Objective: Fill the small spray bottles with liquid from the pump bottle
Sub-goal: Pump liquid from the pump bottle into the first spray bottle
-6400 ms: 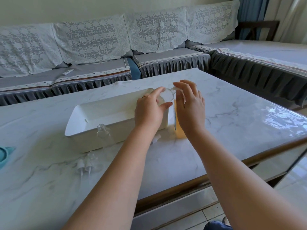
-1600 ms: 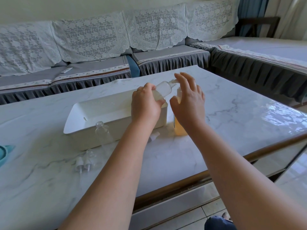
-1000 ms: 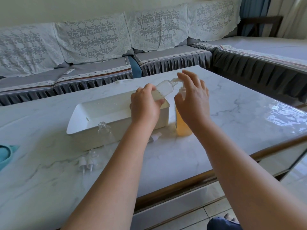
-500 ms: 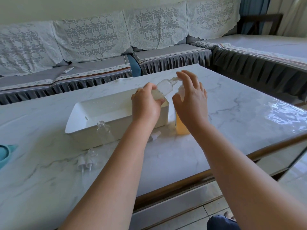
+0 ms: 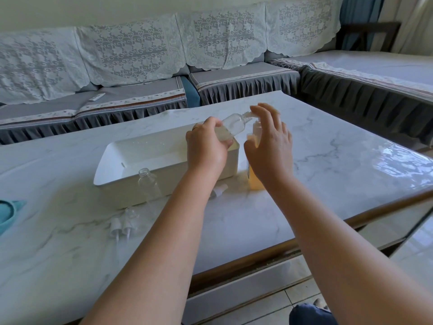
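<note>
My left hand [image 5: 206,146] grips a small clear spray bottle [image 5: 233,125], tilted with its open neck toward the pump head. It holds a little pale liquid at its lower end. My right hand [image 5: 269,146] rests on top of the pump bottle [image 5: 255,181], fingers straight over the pump head, which is mostly hidden. Orange liquid shows in the pump bottle below my palm. An empty clear bottle [image 5: 148,184] stands upright in front of the tray. A smaller clear bottle [image 5: 131,213] and two white spray caps [image 5: 120,227] lie nearer me. Another white cap [image 5: 219,191] lies by my left wrist.
A white rectangular tray [image 5: 121,160] sits on the marble table [image 5: 328,160] behind the bottles. A teal object [image 5: 9,213] is at the left edge. A grey sofa [image 5: 140,95] with lace covers wraps around the far and right sides.
My right hand's fingers have lifted and spread a little over the pump head. The small bottle in my left hand stays tilted at the spout.
</note>
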The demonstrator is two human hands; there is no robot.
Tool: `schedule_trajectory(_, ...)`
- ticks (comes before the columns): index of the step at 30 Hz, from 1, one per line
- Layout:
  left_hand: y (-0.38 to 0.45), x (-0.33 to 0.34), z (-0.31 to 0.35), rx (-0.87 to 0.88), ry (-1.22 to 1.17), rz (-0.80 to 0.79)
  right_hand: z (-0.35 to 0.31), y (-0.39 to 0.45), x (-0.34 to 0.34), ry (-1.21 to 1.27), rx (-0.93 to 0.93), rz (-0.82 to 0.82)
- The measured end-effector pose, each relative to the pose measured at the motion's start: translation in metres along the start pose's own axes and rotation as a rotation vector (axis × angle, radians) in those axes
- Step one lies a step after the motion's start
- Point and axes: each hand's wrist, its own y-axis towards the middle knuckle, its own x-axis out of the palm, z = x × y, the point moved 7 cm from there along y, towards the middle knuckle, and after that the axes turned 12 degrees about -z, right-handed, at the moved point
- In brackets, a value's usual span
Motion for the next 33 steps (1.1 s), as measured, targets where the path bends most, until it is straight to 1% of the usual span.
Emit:
schedule_trajectory(15, 0.002, -0.003, 0.003, -0.014, -0.043, 0.011, -0.006, 0.008, -0.001, 0.056, -0.014, -0.027)
schedule_trajectory(23, 0.001, -0.002, 0.002, -0.014, -0.04, 0.001, -0.006, 0.01, -0.004, 0.029, -0.011, -0.025)
schedule_trajectory(29, 0.001, -0.001, 0.0, -0.018, -0.026, -0.01, 0.004, -0.002, 0.002, -0.028, -0.017, 0.032)
schedule_trajectory(33, 0.001, 0.001, -0.002, -0.02, -0.024, -0.003, 0.006, -0.004, 0.006, 0.0, -0.014, 0.048)
